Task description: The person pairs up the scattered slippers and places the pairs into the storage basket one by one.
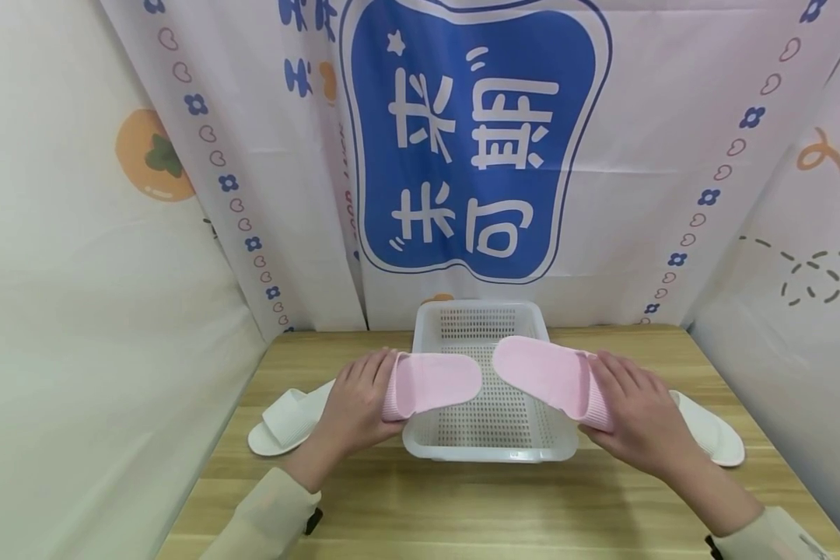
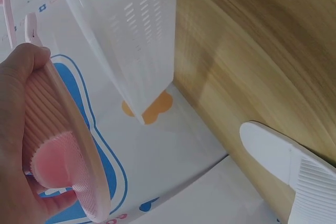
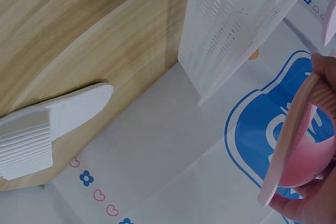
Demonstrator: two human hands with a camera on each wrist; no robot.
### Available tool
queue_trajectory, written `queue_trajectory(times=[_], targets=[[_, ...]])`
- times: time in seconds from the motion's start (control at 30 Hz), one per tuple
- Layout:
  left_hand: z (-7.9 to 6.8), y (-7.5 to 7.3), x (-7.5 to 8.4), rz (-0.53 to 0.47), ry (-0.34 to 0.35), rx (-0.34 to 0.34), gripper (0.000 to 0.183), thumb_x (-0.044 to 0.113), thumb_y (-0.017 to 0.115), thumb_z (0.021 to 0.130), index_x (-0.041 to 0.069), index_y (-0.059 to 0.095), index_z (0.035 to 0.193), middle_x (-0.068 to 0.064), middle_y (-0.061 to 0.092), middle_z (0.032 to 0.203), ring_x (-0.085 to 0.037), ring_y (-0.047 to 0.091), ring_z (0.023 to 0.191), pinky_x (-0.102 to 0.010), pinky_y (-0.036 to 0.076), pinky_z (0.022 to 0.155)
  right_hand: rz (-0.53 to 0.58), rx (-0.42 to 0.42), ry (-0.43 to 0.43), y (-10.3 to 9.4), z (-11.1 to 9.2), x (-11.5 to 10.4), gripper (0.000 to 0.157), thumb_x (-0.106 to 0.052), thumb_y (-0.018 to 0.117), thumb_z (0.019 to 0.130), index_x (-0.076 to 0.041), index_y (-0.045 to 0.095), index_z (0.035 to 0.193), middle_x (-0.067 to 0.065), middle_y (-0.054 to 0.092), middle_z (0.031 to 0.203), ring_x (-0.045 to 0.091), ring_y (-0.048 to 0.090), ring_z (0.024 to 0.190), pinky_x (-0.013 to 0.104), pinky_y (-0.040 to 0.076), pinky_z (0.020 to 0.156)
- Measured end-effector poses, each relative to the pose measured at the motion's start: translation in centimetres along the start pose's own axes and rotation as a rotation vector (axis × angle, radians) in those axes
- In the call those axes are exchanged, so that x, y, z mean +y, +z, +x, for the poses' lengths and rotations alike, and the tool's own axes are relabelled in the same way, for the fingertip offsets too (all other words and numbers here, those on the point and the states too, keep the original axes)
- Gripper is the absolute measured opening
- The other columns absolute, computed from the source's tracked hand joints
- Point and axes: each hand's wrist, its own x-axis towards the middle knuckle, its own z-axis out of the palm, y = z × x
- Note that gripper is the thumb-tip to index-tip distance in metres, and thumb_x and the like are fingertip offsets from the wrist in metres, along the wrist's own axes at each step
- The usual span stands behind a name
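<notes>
My left hand (image 1: pixel 362 400) grips a pink slipper (image 1: pixel 442 383) by its toe end, the heel pointing right over the basket. In my right hand (image 1: pixel 640 412) is a second pink slipper (image 1: pixel 540 372), also held at the toe end, its heel pointing left and up. The two heels face each other with a small gap between them. Below them a white perforated basket (image 1: pixel 490 453) stands on the wooden table. In the left wrist view the thumb and fingers wrap around the ribbed strap of the left pink slipper (image 2: pixel 50 108).
One white slipper (image 1: pixel 287 424) lies on the table left of the basket, partly behind my left hand. Another white slipper (image 1: pixel 717 435) lies at the right, partly behind my right hand. A printed cloth (image 1: pixel 623 233) hangs behind the wooden table (image 1: pixel 420 513).
</notes>
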Motion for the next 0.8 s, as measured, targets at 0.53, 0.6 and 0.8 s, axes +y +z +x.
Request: queue_trajectory(times=[0.53, 0.6, 0.8], targets=[[0.9, -0.1, 0.5, 0.045, 0.028, 0.001, 0.106, 0.057, 0.080, 0.059, -0.001, 0.044, 0.140, -0.020, 0.053, 0.133, -0.036, 0.053, 0.117, -0.053, 0.046, 0.095, 0.002, -0.025, -0.026, -0.3, 0.9, -0.6, 0.094, -0.057, 0.066, 0.076, 0.005, 0.042, 0.141, 0.026, 0.049, 0.135, 0.046, 0.048, 0.117, 0.066, 0.043, 0.085], [1.0, -0.1, 0.5, 0.044, 0.031, 0.007, 0.105, 0.057, 0.080, 0.059, -0.001, 0.045, 0.139, -0.020, 0.053, 0.133, -0.037, 0.053, 0.118, -0.054, 0.046, 0.095, 0.002, -0.038, -0.025, -0.4, 1.0, -0.6, 0.095, -0.057, 0.068, 0.075, 0.005, 0.041, 0.142, 0.026, 0.048, 0.136, 0.045, 0.047, 0.119, 0.066, 0.043, 0.086], [1.2, 0.0, 0.6, 0.065, 0.048, 0.027, 0.106, 0.057, 0.081, 0.058, -0.001, 0.045, 0.139, -0.021, 0.054, 0.132, -0.037, 0.053, 0.117, -0.053, 0.047, 0.094, -0.008, -0.072, -0.018, -0.6, 1.2, -0.9, 0.099, -0.052, 0.077, 0.070, 0.004, 0.040, 0.143, 0.025, 0.047, 0.138, 0.045, 0.045, 0.121, 0.065, 0.043, 0.088]])
